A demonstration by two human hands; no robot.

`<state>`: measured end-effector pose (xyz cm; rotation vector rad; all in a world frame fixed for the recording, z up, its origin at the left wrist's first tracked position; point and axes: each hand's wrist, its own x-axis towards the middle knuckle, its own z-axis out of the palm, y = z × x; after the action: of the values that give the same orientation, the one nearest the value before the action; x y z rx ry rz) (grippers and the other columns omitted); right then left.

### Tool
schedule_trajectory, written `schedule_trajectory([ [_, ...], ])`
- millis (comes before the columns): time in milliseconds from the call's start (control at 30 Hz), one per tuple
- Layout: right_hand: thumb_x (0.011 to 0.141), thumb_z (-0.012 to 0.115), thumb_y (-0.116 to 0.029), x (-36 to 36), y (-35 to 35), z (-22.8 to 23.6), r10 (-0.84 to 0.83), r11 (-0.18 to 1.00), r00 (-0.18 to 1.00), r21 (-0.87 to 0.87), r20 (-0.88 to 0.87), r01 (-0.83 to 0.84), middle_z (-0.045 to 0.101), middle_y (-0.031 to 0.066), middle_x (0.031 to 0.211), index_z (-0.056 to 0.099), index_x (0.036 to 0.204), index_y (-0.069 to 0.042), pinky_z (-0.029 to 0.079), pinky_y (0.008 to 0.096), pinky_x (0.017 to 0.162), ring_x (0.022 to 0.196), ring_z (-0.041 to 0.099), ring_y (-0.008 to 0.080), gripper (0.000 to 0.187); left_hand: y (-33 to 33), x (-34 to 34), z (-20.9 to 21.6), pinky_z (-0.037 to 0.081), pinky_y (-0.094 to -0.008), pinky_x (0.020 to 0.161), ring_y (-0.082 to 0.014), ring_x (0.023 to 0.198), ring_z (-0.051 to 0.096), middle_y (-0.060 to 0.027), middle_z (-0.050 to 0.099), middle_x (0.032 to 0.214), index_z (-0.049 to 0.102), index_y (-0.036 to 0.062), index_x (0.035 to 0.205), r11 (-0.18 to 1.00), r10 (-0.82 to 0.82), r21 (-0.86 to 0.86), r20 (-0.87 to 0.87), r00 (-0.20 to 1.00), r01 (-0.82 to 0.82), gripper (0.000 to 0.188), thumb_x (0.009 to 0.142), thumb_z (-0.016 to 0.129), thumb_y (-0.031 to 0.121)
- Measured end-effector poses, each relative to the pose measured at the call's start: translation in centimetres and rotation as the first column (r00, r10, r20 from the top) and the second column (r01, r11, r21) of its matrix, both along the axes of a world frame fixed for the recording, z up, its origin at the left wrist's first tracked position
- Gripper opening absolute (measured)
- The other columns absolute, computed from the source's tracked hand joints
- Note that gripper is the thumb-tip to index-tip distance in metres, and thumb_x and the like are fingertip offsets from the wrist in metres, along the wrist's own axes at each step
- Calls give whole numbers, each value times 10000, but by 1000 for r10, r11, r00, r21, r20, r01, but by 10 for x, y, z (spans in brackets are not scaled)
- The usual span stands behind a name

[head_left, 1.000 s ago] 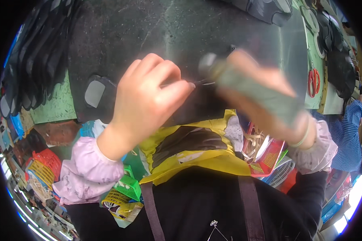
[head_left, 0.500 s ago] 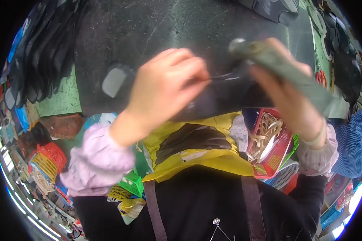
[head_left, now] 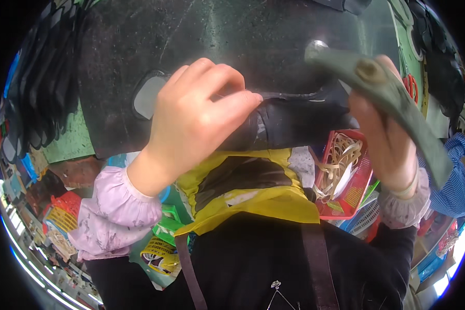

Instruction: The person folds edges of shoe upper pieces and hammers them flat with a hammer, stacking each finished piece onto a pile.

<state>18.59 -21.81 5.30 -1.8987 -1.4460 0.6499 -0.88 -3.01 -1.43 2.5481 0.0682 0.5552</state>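
Observation:
My left hand (head_left: pixel 199 103) is closed in a pinch at the folded edge of a black leather-like piece (head_left: pixel 305 118) on the dark work board. Its fingertips hide the exact spot it grips. In my right hand (head_left: pixel 385 129) is a hammer (head_left: pixel 398 88), its greenish-grey head curved and long, with a shiny round face at the left end. The fingers wrap round the handle below the head, and most of the handle is hidden. The hammer is raised over the right end of the black piece. A grey patch with a black rim (head_left: pixel 149 95) lies left of my left hand.
Stacked black pieces (head_left: pixel 46 77) line the board's left side. Red-handled scissors (head_left: pixel 411 87) lie at its right. Below the board, a red basket (head_left: pixel 357 194) holds tan strips, beside a yellow bag (head_left: pixel 248 214) at my lap. A green basket (head_left: pixel 166 227) stands lower left.
My right hand has moved a little right with the hammer, which now shows more sharply. The left hand has shifted slightly left and stays on the black piece.

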Motion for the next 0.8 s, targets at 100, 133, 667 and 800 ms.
schedule_trajectory([
  [100, 960, 672, -4, -8, 5, -8, 219, 973, 975, -80, 39, -215, 618, 156, 886, 574, 1188, 13, 484, 367, 634, 709, 638, 205, 249, 5, 1, 0, 445, -324, 608, -195, 709, 599, -2, 665, 867, 772, 127, 891, 988, -37, 150, 43, 998, 30, 251, 664, 826, 34],
  [133, 957, 684, -14, -7, 9, -9, 332, 936, 941, -146, 69, -319, 619, 148, 884, 575, 1139, 3, 489, 367, 638, 720, 644, 192, 212, 5, 0, 0, 446, -324, 612, -195, 714, 601, -1, 661, 859, 773, 125, 894, 982, -39, 188, 51, 998, 29, 242, 672, 824, 44],
  [667, 946, 660, 7, -26, 40, -13, 318, 946, 937, -109, 142, -304, 550, 140, 840, 627, 1148, -36, 501, 380, 600, 672, 623, 344, 210, 38, -23, 15, 461, -381, 829, -246, 891, 614, -9, 650, 871, 736, 115, 834, 998, -35, 40, -154, 988, 42, 170, 697, 830, 80],
  [800, 926, 663, 9, -34, 47, -8, 252, 966, 960, -98, 126, -241, 542, 130, 846, 639, 1146, -24, 506, 375, 581, 659, 646, 325, 224, 36, -30, 9, 476, -403, 856, -251, 920, 613, -15, 643, 896, 716, 99, 821, 981, -81, 167, -82, 993, 94, 179, 679, 823, 74],
])
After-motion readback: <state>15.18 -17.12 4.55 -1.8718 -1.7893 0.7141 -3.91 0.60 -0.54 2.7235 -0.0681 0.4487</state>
